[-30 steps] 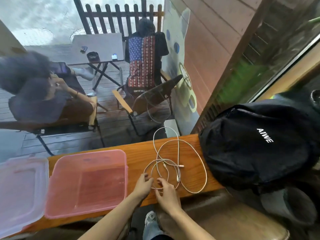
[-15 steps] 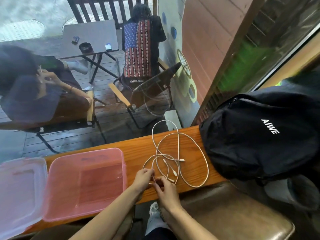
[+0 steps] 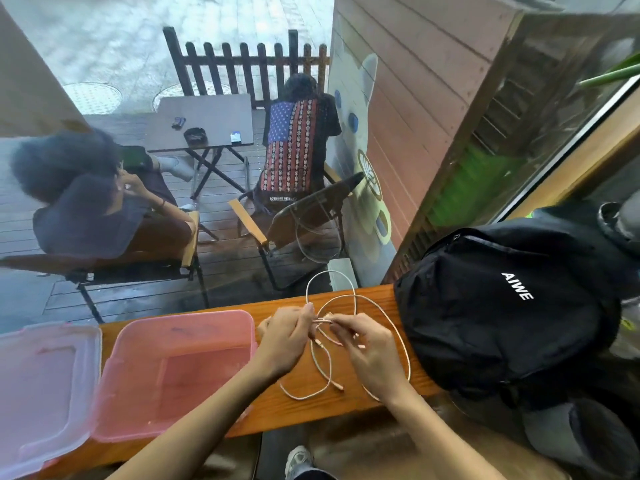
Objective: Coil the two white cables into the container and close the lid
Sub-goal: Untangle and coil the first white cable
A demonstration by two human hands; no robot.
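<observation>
Beyond a window lies a wooden deck with a dark picket fence, a folding table and chairs where two people sit; inside, a narrow wooden counter runs along the glass. On its right end sits a large black backpack with white lettering, touching the counter's edge and overhanging it. At the left end lies the clear lid, upturned, and just beside it stands the pink container, open, with nothing visible inside. Between the container and the backpack, the two white cables sprawl in loose tangled loops on the wood, one loop rising against the glass and one plug end resting near the front edge. Both bare hands work over the tangle, close together. The left hand is partly curled, its thumb and fingertips pinching a strand near a plug, lifted off the counter. The right hand is likewise half closed, its fingertips pinching the cable just beside the left hand's grip, with another strand running under the palm. Below the counter, a grey shoe shows on the floor.
</observation>
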